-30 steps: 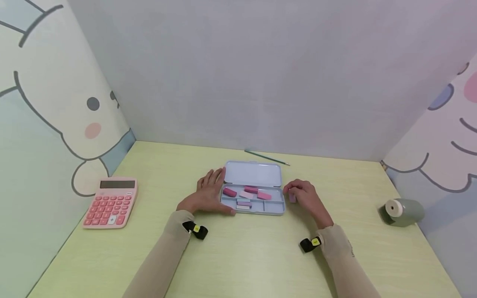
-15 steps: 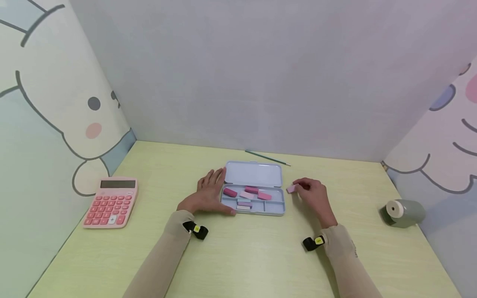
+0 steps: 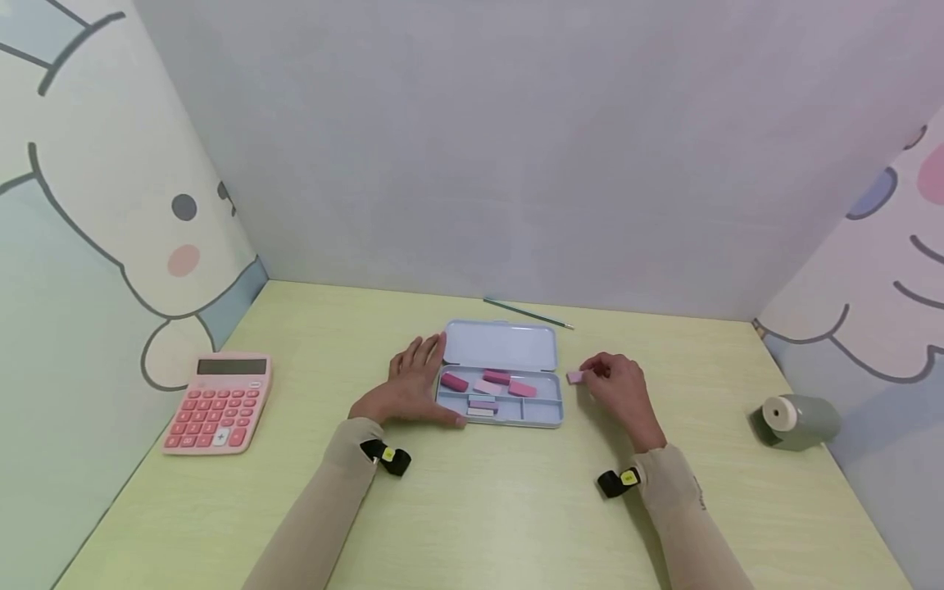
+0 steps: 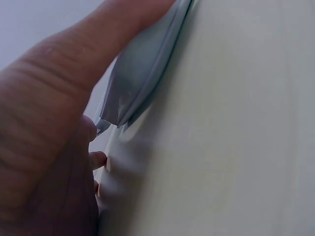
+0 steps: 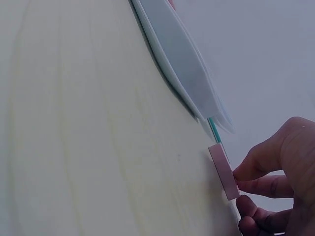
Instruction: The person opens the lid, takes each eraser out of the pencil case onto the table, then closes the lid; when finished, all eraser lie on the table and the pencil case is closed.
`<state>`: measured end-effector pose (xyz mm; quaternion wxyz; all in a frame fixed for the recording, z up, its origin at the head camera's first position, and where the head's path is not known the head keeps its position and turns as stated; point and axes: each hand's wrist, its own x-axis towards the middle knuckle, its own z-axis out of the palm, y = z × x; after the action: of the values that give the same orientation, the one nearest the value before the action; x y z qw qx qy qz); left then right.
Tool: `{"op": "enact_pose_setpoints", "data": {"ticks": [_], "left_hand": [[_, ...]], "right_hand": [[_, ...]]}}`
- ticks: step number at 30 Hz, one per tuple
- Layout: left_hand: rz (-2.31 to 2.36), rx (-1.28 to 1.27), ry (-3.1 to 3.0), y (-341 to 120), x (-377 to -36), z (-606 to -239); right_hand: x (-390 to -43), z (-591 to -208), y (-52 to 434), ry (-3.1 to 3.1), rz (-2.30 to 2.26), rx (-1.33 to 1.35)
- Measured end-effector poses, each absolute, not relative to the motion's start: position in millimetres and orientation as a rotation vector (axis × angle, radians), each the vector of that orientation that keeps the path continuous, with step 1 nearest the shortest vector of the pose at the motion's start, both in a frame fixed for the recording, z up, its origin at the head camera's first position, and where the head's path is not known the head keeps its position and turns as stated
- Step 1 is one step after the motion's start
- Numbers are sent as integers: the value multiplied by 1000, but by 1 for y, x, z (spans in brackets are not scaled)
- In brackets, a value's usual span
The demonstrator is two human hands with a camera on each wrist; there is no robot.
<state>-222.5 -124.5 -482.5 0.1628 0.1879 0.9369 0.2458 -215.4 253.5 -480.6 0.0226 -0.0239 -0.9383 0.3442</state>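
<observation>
the right hand (image 3: 618, 395) pinches a small, straight-edged lilac block (image 3: 574, 378) between thumb and fingers, just right of an open pale-blue case (image 3: 542, 412). the left hand (image 3: 415, 392), fingers spread wide, rests against the case's left side; inside the smooth, round-cornered case lie pink erasers (image 3: 523, 389), on a faintly grained table (image 3: 487, 512).
</observation>
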Motion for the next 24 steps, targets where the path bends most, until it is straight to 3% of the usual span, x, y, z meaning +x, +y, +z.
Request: {"op": "enact_pose_setpoints", "data": {"ticks": [12,24], "left_hand": [[702,537,2671,-125,-221,-479],[727,510,2671,-124,-225,-488]], "right_hand": [[-208,-472,235,-2737,1161,-21],[-190,-474,190,-2653,1192,391]]}}
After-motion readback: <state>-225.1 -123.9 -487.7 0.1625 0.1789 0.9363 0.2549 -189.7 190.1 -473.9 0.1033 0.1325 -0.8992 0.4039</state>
